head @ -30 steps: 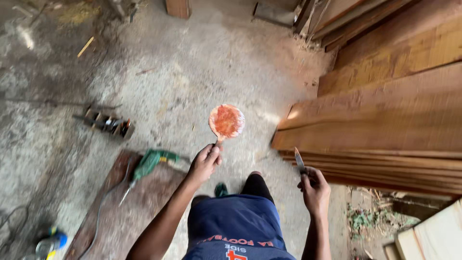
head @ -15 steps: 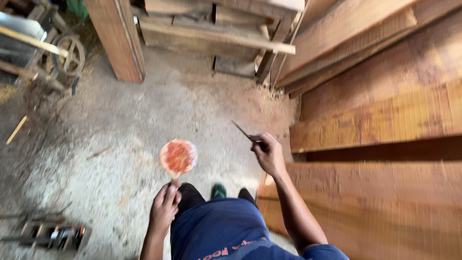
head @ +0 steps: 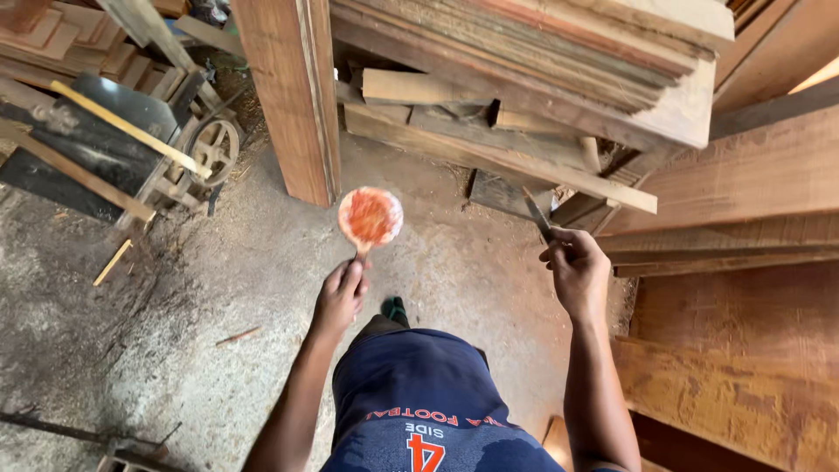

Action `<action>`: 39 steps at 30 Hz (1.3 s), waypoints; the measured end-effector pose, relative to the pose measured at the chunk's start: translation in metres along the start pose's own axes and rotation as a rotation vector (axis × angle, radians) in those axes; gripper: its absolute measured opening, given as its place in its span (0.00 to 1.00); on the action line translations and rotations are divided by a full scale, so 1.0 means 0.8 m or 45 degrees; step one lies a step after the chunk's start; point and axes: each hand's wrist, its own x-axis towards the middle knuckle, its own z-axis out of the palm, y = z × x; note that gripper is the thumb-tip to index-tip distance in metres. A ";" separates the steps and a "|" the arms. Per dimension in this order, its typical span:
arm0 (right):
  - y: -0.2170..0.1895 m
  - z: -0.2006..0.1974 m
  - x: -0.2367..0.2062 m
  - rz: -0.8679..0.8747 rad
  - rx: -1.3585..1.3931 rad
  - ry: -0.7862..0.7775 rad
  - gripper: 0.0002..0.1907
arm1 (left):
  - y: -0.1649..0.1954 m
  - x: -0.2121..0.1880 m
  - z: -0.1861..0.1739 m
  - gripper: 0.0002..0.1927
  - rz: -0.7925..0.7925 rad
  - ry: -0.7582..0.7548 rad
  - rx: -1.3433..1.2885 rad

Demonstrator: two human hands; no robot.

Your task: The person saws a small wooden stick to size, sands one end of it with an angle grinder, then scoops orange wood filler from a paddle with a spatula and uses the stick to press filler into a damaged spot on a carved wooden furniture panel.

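Left hand (head: 339, 299) clenched on the thin handle of a round flat paddle smeared orange-red (head: 370, 217), disc just above the knuckles. Right hand (head: 576, 271) gripping a narrow grey metal blade (head: 536, 215), tip toward stacked wooden planks (head: 559, 79).

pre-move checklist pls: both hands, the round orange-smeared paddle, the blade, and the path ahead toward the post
1. Left hand grip on the round paddle: fingers closed on its thin handle, paddle held up. Ok.
2. Right hand grip on the blade: handle enclosed, blade pointing up and away from the body. Ok.
3. Hands apart: a clear gap between paddle and blade. Ok.
4. Orange paste on the paddle face: covers most of it; whether it is dripping, cannot tell.
5. Floor ahead: dusty, with a stick and wood scraps lying loose. Not ok.
6. Clearance ahead: wooden post and stacked planks close in front. Cannot tell.
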 end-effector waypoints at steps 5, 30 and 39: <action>-0.012 0.049 0.165 -0.041 0.007 0.076 0.10 | 0.134 0.187 0.038 0.17 0.044 -0.159 0.090; -0.038 0.316 0.843 -0.593 -0.825 -0.035 0.12 | 0.331 0.781 0.073 0.20 -0.168 -0.436 -0.004; -0.069 0.337 0.850 -0.369 -0.770 -0.015 0.12 | 0.371 0.858 0.064 0.21 -0.148 -0.571 0.156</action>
